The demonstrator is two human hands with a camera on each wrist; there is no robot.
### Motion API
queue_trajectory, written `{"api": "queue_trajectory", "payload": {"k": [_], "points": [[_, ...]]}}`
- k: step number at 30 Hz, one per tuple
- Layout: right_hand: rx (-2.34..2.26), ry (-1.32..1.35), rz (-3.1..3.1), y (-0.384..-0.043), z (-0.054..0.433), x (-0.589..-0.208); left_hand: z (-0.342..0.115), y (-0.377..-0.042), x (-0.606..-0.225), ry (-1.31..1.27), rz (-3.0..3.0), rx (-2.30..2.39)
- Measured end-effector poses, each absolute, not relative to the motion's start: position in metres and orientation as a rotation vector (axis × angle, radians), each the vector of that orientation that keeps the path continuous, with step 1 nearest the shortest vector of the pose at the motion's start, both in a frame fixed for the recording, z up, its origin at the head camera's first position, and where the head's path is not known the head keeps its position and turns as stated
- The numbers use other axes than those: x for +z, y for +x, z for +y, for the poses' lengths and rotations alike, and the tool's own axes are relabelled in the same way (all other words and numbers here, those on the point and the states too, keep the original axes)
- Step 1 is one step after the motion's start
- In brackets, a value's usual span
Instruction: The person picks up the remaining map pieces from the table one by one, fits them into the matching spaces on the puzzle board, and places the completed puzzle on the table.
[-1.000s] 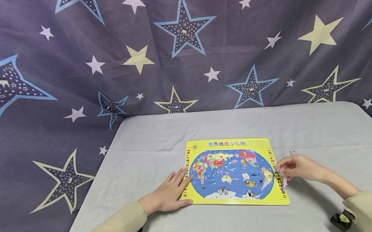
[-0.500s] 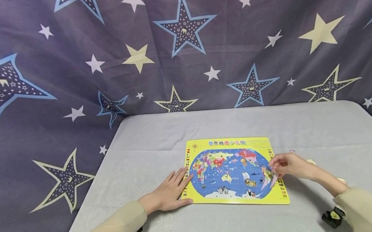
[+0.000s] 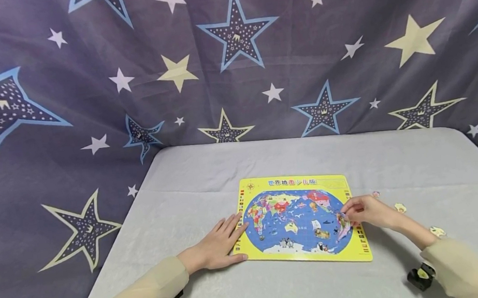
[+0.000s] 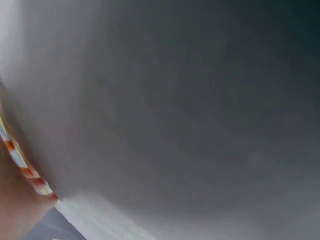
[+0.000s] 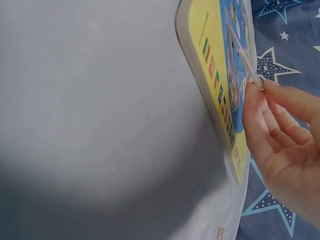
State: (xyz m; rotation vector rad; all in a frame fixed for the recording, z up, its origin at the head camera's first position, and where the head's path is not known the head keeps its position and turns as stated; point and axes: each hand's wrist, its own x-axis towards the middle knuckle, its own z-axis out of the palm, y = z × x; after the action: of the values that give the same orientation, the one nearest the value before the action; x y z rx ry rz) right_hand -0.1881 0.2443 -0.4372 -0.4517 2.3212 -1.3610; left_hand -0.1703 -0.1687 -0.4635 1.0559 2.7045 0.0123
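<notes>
A yellow-bordered world map puzzle board (image 3: 303, 258) lies flat on the table, its blue oval map full of coloured lands and animals. My left hand (image 3: 216, 246) rests on its left edge with fingers spread; the left wrist view shows only part of that hand (image 4: 22, 210) against the board's rim. Over the map's right side, my right hand (image 3: 370, 210) pinches a thin puzzle piece (image 5: 244, 55) between thumb and index finger. That piece is tilted, its tip close to a recess of similar outline in the board. Whether it touches the board I cannot tell.
Loose puzzle pieces lie right of the board: a small pinkish one (image 3: 376, 194), a pale yellow one (image 3: 400, 208) and another (image 3: 437, 231) beside the right sleeve. Behind the grey-covered table (image 3: 198, 172) hangs a dark curtain (image 3: 233, 91) with stars.
My right hand has moved left with the puzzle piece, from beside the board's right edge to over the map's right side. My left hand has stayed in place.
</notes>
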Motion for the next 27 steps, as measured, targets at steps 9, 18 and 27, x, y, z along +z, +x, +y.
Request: {"api": "queue_trajectory", "payload": {"k": [9,18,27], "points": [[-1.381,-0.457,2.298,-0.1884,0.2401,-0.4378,-0.1681,-0.1697,-0.4611,1.05,2.698,0.016],[-1.374,-0.465,2.29,-0.1886,0.2375,-0.4432,-0.168,-0.17,-0.4616,1.045,2.697,0.005],[-1.334,-0.474,2.342,-0.1889,0.235,-0.4465,-0.1679,-0.1692,-0.4603,1.053,2.697,0.01]]}}
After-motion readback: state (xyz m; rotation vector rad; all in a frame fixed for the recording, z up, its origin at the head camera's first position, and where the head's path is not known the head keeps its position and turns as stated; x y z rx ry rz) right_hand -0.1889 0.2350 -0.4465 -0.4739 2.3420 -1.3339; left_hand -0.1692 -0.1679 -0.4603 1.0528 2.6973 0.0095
